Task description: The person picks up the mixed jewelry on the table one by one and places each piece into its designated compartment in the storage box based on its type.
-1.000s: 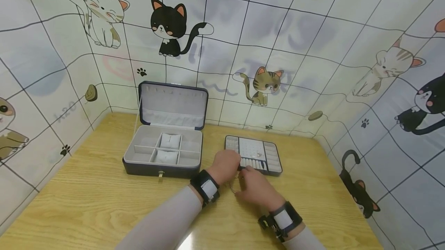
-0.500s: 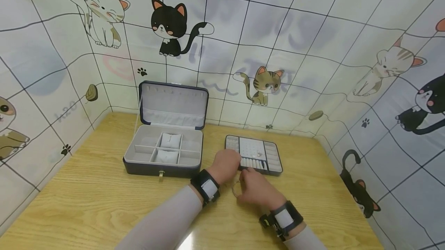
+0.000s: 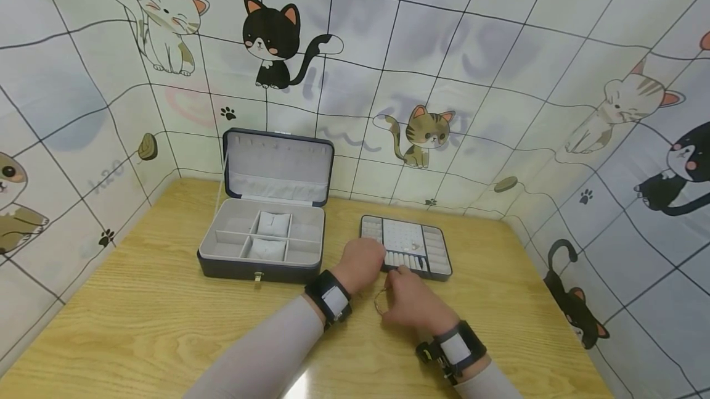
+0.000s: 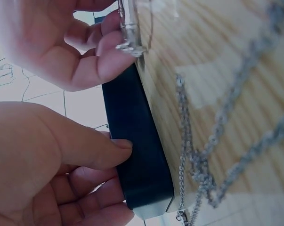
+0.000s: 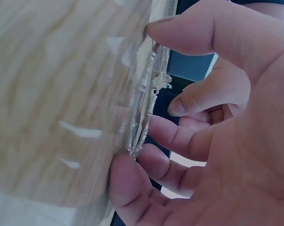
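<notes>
My left hand [image 3: 362,263] grips the front left corner of a dark blue jewelry tray [image 4: 144,160], its thumb on the side wall and its other fingers curled at the far side. In my right hand [image 3: 416,303] is a thin silver bangle [image 5: 161,82] with a small flower ornament, held upright between thumb and fingers just in front of the tray. A silver chain necklace [image 4: 203,172] shows close up in the left wrist view; the head view does not reveal it. The tray carries ring rolls [image 3: 405,260] and a pale earring panel [image 3: 400,237].
An open dark blue jewelry box [image 3: 261,271] stands to the left, its lid [image 3: 277,164] raised. Two pale cushions [image 3: 268,250] sit in its middle compartments. Behind the wooden table [image 3: 138,325] hangs a cat-print backdrop [image 3: 355,47], which also runs along both sides.
My right hand has shifted slightly right with the bangle, whose loop has swung a little away from the left wrist. The left hand keeps its grip on the tray.
</notes>
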A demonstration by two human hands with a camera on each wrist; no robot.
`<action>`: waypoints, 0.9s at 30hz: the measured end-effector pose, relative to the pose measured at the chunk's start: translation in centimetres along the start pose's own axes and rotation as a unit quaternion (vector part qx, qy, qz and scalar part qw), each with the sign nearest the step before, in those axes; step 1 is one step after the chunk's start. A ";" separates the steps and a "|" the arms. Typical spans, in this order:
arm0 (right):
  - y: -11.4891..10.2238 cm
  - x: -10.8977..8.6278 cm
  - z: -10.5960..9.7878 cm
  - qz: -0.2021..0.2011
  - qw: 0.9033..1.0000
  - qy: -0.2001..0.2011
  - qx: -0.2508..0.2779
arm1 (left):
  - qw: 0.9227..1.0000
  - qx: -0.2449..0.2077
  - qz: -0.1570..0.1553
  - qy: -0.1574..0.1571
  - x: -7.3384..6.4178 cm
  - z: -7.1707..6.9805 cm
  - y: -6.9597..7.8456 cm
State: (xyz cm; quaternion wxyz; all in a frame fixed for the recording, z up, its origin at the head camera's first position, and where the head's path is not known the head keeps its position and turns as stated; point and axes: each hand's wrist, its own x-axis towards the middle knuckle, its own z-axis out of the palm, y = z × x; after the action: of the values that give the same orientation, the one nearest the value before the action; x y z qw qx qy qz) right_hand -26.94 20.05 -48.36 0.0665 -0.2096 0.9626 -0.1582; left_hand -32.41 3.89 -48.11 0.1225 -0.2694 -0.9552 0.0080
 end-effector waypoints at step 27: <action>3.6 0.9 -0.6 0.077 0.968 -0.047 0.236 | 1.000 -0.014 -0.002 0.003 0.2 0.5 -0.2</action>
State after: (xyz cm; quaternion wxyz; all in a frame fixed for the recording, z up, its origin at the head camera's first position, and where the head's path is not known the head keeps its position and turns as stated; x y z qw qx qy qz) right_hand -29.21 22.94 -49.02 0.1714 -0.1206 0.9070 -0.3652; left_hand -32.76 3.84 -48.53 0.1213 -0.2696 -0.9553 -0.0062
